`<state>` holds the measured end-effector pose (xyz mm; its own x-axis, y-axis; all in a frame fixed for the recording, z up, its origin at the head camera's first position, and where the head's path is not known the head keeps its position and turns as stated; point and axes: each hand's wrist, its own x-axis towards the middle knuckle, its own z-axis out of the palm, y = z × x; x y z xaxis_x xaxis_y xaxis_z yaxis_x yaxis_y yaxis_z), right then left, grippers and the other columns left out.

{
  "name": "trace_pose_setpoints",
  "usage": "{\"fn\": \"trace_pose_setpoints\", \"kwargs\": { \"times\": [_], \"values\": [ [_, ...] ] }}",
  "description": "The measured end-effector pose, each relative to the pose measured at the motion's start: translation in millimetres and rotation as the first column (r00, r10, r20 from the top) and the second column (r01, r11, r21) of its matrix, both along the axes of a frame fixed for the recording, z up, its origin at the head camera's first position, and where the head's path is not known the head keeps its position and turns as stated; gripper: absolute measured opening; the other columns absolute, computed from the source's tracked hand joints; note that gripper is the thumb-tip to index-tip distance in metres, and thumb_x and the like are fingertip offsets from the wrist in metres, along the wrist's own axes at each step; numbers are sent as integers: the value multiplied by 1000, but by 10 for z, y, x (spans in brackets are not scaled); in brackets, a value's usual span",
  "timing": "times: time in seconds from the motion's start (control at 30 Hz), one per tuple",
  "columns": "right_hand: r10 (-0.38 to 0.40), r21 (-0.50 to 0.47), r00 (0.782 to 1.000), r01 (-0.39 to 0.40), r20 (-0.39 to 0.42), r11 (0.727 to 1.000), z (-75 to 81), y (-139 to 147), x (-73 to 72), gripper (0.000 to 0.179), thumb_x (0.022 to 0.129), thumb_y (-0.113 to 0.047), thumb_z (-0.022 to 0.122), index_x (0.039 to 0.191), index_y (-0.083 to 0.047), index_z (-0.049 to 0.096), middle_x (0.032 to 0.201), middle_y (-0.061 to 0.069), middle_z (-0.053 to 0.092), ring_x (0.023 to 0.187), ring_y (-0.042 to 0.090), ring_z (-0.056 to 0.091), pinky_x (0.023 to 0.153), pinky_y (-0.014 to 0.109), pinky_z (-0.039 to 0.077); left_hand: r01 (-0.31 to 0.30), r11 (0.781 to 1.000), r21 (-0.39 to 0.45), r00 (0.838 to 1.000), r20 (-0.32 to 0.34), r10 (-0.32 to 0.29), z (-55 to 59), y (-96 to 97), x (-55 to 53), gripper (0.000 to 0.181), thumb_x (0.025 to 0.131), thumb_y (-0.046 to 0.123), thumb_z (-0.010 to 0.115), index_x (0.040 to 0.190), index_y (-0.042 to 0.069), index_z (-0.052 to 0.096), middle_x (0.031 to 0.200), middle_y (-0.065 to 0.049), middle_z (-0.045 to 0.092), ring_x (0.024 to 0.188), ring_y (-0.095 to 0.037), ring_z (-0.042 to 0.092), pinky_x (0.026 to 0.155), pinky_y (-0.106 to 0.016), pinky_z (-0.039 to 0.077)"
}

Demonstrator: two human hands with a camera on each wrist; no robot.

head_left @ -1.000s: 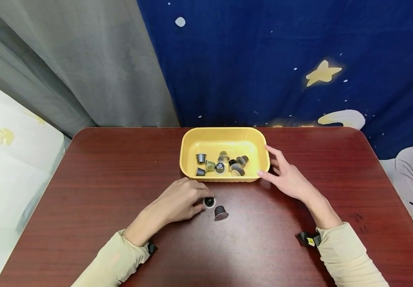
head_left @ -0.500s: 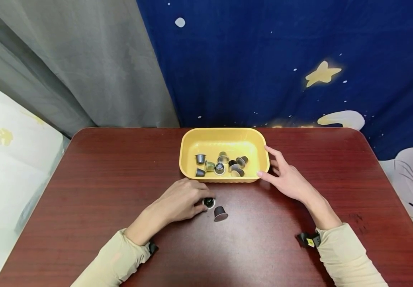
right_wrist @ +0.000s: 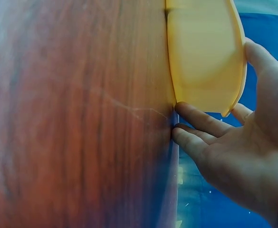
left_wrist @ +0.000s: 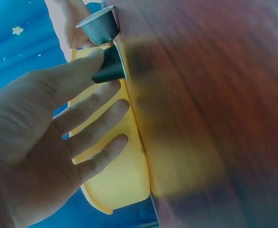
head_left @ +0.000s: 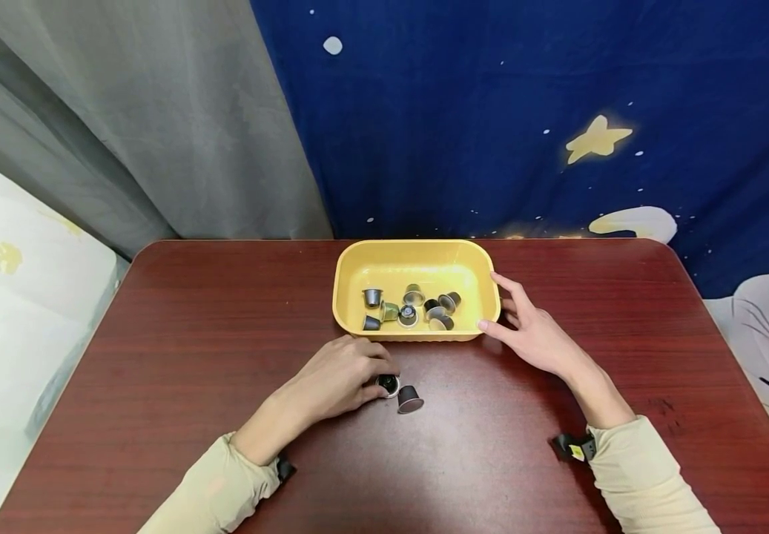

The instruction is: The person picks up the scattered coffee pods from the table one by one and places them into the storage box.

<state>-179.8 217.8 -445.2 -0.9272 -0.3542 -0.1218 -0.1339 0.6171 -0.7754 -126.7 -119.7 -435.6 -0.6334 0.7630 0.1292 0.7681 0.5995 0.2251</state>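
My left hand (head_left: 344,376) is in front of the yellow bin, its thumb and forefinger pinching a dark coffee capsule (head_left: 389,383). In the left wrist view this capsule (left_wrist: 111,66) looks dark green, with the thumb against it and the other fingers spread. Just beside it on the table lies a brown-black capsule (head_left: 409,399). My right hand (head_left: 536,334) rests against the right end of the yellow bin (head_left: 484,259), thumb on the near corner of the rim. Its fingers are spread and fairly straight in the right wrist view, touching the bin's wall (right_wrist: 205,61).
Several coffee capsules (head_left: 414,294) in grey, black and green lie loose inside the bin. The bin stands near the back edge of the reddish-brown table (head_left: 224,297). Behind the table hang a grey curtain (head_left: 210,133) and a blue curtain (head_left: 451,119).
The left thumb has closed in on the dark capsule, and the capsule sits slightly nearer to me. The right hand, the bin and the other capsule look unmoved apart from a small camera shift.
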Motion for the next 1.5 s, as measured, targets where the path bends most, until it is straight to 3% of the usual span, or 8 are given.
{"fn": "trace_pose_setpoints", "kwargs": {
  "times": [0.33,0.77,1.03,1.23,1.5],
  "values": [
    [0,4,1000,0,1,1000,-4,-2,9,85,94,-44,66,159,-30,13,145,26,46,136,35,45,105,50,40,36,998,58,999,-31,-35,46,-40,42,27,86,39,77,108,23,77,109,12,69,108,-9,62,100,-34,45],
    [-3,-1,1000,3,8,1000,-13,8,16,85,94,-44,66,159,-31,13,146,25,46,136,35,45,106,50,40,100,983,154,995,-38,-95,79,-73,23,28,86,42,77,105,23,78,110,11,68,108,-8,61,99,-34,46],
    [6,4,1000,-6,5,1000,2,7,3,85,95,-44,66,159,-31,12,146,25,46,136,35,45,106,50,40,154,972,179,988,-35,-150,164,-50,17,24,84,41,79,103,25,79,110,13,69,109,-6,60,98,-29,46],
    [9,-6,1000,-9,8,1000,3,8,0,84,95,-42,66,159,-31,12,144,25,48,134,34,47,106,50,40,198,959,205,980,-52,-191,227,-26,-1,25,85,39,79,103,21,79,112,12,69,113,-7,59,103,-27,42],
    [4,1,1000,-4,10,1000,0,9,-4,84,95,-44,65,159,-32,12,145,25,47,135,34,46,106,51,40,226,952,205,974,-76,-215,304,-44,-25,27,85,38,79,105,21,78,115,11,68,115,-8,57,104,-29,41]
  ]
}}
